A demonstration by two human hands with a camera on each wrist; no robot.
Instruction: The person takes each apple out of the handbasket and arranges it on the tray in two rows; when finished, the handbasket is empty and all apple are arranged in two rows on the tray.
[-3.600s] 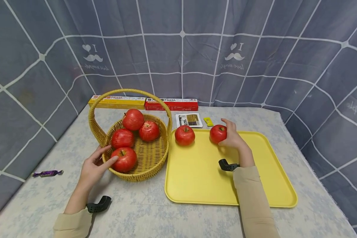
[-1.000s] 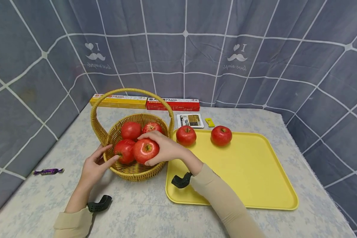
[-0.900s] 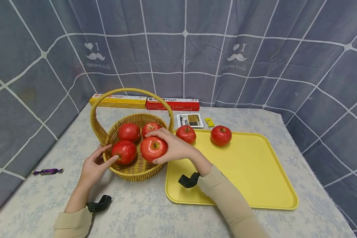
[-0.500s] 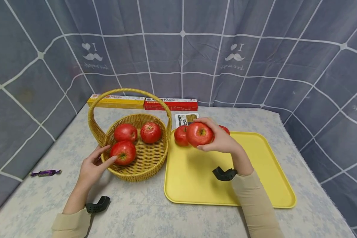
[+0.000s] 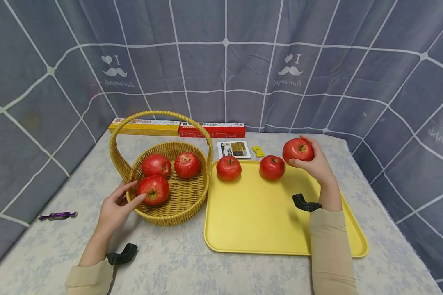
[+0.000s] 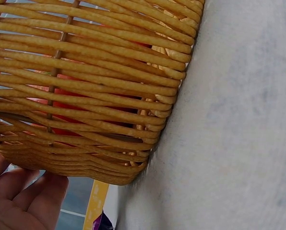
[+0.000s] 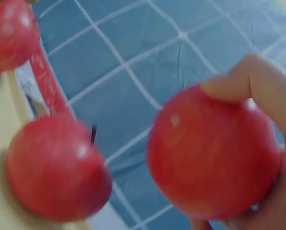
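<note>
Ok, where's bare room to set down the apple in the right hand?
The yellow tray is bare from its two apples to its near edge, left of the right sleeve. The basket also has bare floor at its right front. Crowded: its left side, with two more apples and the left hand.

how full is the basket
Partly full: the basket holds three red apples, and much of its woven bottom shows bare beside them.

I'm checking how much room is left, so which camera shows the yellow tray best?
The head view. It shows nearly all of the yellow tray, except what the right arm and apples cover. The right wrist view catches only a blurred part at its left; the left wrist view shows none of it.
</note>
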